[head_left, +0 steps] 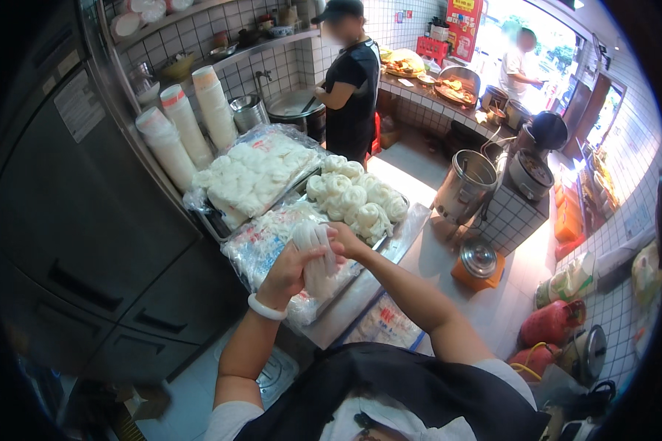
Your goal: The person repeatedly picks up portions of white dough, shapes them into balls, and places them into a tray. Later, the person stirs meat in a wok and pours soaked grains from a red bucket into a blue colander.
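White noodles (319, 281) hang above plastic (260, 248), beside coiled nests (353, 195); fingers of the left hand (293, 266) clamp them; the right hand (343, 241) touches their side, its closure unclear; probably soft, light, slippery, easily torn; best cradled mid-bundle.

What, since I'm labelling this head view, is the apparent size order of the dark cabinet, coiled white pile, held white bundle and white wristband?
1. Dark cabinet
2. Coiled white pile
3. Held white bundle, partly covered
4. White wristband
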Tool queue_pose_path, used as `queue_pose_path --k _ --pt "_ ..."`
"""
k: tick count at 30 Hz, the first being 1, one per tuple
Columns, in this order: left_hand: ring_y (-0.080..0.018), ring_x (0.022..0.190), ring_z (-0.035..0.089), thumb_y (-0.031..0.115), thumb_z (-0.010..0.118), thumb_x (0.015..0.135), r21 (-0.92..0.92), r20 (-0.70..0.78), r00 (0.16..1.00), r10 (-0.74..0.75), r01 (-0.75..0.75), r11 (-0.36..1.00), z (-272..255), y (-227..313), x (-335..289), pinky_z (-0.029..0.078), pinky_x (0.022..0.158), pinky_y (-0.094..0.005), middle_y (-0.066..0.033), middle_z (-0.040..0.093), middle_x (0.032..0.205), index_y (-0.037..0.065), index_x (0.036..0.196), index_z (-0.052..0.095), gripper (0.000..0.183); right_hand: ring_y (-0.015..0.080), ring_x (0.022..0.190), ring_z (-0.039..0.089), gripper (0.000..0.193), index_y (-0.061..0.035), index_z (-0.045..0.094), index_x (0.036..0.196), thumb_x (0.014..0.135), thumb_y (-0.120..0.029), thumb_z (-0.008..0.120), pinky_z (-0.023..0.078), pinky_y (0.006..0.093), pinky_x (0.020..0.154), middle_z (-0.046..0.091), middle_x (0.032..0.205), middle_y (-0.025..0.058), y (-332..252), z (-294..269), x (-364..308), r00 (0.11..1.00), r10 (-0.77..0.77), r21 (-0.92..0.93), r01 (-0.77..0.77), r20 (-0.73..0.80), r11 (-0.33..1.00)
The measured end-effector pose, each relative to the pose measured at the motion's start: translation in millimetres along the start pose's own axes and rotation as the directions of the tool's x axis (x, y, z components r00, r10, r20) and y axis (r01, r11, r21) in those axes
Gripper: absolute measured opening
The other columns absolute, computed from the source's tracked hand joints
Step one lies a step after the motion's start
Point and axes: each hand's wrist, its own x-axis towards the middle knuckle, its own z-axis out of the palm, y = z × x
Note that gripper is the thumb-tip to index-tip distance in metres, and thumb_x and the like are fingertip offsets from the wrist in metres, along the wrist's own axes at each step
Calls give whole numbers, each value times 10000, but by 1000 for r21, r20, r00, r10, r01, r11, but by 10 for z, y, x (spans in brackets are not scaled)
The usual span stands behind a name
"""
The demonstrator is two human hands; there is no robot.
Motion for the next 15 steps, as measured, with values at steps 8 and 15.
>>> queue_pose_path --k 8,15 --pt "-247 812 607 36 531 776 -85 -88 996 16 -23 996 -318 -16 87 506 686 -332 -124 564 919 1 1151 440 388 304 1129 423 793 -72 399 1233 569 -326 751 331 360 949 443 1217 179 235 82 -34 981 -48 -192 84 188 978" --pt "-230 860 584 32 542 768 -25 -125 990 59 -62 998 -490 75 123 499 721 -355 -118 551 961 16 1181 422 430 296 1112 432 750 -89 415 1233 602 -315 753 350 364 934 442 1221 177 230 -25 -163 992 -21 -304 58 123 951"
